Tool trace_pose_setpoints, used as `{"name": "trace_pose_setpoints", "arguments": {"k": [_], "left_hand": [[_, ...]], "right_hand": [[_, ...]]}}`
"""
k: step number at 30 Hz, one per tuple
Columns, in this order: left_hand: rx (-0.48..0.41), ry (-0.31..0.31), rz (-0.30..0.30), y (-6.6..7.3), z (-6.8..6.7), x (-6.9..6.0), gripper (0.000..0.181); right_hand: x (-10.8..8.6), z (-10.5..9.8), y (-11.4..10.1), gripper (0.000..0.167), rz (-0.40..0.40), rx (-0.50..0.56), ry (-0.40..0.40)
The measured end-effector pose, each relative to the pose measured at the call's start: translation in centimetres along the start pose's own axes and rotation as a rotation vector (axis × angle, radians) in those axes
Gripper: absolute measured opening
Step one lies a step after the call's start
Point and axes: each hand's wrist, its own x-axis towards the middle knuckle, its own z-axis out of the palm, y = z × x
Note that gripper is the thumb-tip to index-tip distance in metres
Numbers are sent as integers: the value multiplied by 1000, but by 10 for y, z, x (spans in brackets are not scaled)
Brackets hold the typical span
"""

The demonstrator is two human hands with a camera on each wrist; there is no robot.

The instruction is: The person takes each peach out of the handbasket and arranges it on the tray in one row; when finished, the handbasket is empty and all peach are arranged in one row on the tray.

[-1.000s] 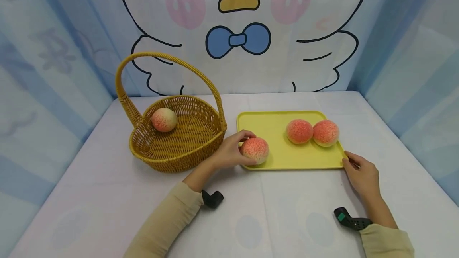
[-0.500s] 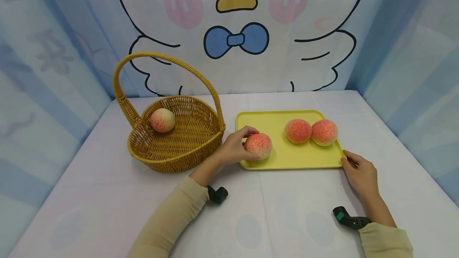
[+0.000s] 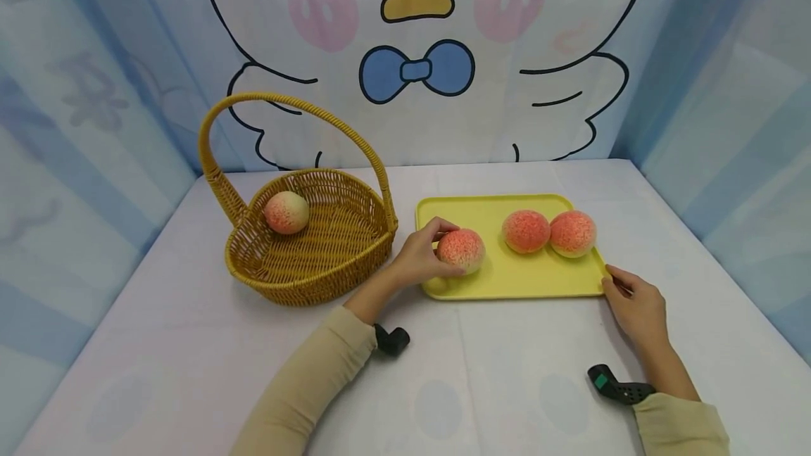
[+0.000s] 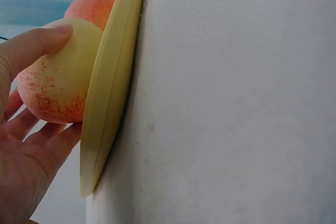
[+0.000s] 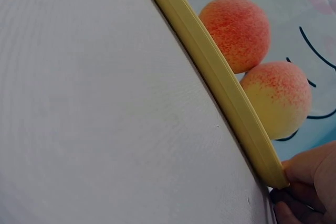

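Observation:
My left hand point(image 3: 426, 257) holds a pink-and-cream peach point(image 3: 465, 250) over the left end of a yellow tray point(image 3: 513, 281). In the left wrist view the thumb lies on the peach's pale side point(image 4: 71, 59), with the fingers around its other side; whether it touches the tray there I cannot tell. At the tray's right end, my right hand point(image 3: 641, 312) grips the rim near the front corner, thumb on the edge and fingers lower, as the right wrist view shows. Two more peaches, one point(image 3: 526, 231) beside the other point(image 3: 573, 234), sit touching on the tray's right half.
Left of the tray stands a brown wicker basket point(image 3: 310, 292) with a tall arched handle point(image 3: 342, 125). One peach point(image 3: 287, 212) lies inside it, at the left. A white cloth point(image 3: 507, 371) covers the table, and a printed curtain point(image 3: 418, 125) hangs behind.
My left hand has moved right and slightly away from me with its peach, farther in over the tray. The right hand, basket and other peaches stay put.

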Motion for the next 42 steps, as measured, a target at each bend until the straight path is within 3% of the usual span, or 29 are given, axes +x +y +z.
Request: {"name": "trace_pose_setpoints", "arguments": {"k": [5, 17, 25, 36, 42], "left_hand": [[-11, 6, -36, -1, 4, 4, 64], [7, 0, -53, 3, 12, 18, 64], [83, 2, -40, 6, 18, 24, 64], [16, 31, -171, 3, 17, 31, 67], [25, 19, -180, 6, 18, 36, 67]], "right_hand": [[-1, 0, 0, 43, 11, -3, -8], [-2, -1, 0, 43, 9, 2, -5], [-1, 0, 1, 42, 11, 0, -5], [1, -1, 2, 43, -16, -1, -1], [1, -1, 1, 43, -3, 5, -9]]}}
